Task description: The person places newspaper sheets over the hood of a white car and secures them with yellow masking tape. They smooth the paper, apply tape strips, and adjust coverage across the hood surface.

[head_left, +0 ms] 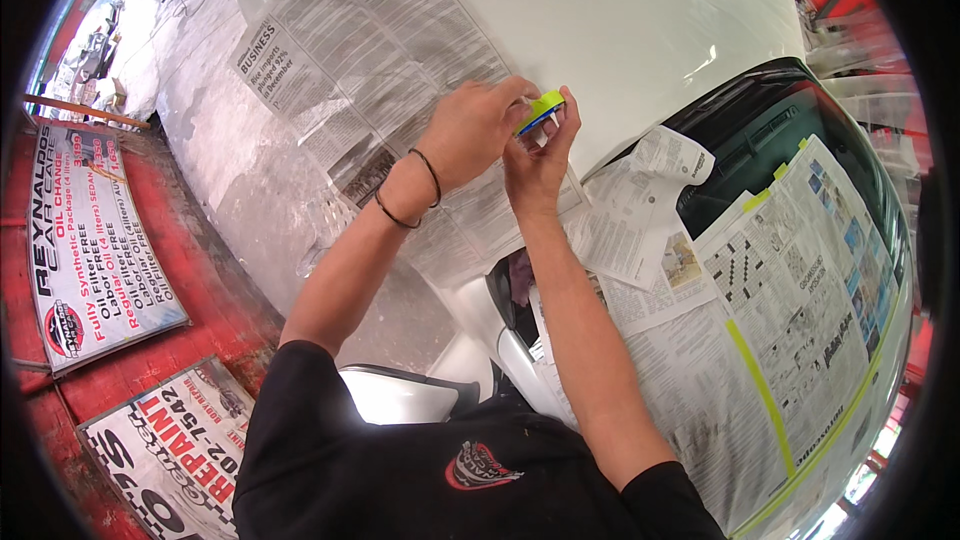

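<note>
A roll of bright yellow-green masking tape (545,104) with a blue inner edge is held up between my hands. My right hand (540,168) grips it from below, thumb and fingers around the ring. From the left, my left hand (475,130) pinches at the roll's near left edge; its fingertips are partly hidden. Under both hands a large newspaper sheet (385,40) lies over the white car panel. More newspaper (640,230) covers part of the windshield on the right, its loose corner folded up.
Yellow-green tape strips (760,395) run along the newspaper over the glass and roof. Bare dark windshield (745,110) shows beside the white hood (620,20). A side mirror (405,392) juts out near my body. Printed signs (105,240) stand against a red surface at left.
</note>
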A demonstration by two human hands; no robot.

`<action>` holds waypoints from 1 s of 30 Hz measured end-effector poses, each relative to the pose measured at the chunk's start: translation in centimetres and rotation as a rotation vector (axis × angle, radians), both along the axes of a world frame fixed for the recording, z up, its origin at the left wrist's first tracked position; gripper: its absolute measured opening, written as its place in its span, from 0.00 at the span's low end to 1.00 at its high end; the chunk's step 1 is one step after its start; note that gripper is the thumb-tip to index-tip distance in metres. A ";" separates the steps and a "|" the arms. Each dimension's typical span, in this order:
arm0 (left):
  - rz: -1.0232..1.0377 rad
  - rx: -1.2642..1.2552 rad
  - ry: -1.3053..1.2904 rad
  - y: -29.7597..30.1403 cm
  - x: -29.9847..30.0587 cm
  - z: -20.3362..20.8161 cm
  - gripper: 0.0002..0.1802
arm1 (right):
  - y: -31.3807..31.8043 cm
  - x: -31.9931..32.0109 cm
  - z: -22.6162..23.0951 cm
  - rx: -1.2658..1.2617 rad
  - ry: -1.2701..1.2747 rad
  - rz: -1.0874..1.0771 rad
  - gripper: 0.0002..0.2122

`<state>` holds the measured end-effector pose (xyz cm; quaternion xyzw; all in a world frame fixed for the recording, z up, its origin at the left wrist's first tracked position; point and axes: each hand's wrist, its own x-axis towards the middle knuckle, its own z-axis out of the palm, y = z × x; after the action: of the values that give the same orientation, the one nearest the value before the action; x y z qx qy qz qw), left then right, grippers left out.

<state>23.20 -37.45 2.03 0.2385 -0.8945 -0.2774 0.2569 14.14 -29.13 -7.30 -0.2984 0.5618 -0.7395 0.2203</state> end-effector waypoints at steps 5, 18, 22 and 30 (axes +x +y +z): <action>-0.057 0.067 -0.131 -1.2 0.5 1.6 0.11 | 0.3 -0.1 0.3 0.068 0.070 0.026 0.46; -0.212 -0.540 -0.362 -3.5 -1.2 3.0 0.07 | 0.4 -0.7 0.2 0.066 0.185 0.042 0.49; -0.250 -0.552 -0.332 -3.5 -1.9 3.1 0.08 | 0.4 -1.1 0.6 0.124 0.228 0.026 0.49; -0.168 0.062 -0.157 -4.5 -0.2 4.7 0.08 | 1.2 -0.8 3.1 0.160 0.045 0.086 0.40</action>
<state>22.99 -41.94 6.69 0.1917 -0.9198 -0.3057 0.1544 13.33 -27.97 -4.22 -0.3201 0.6107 -0.6751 0.2622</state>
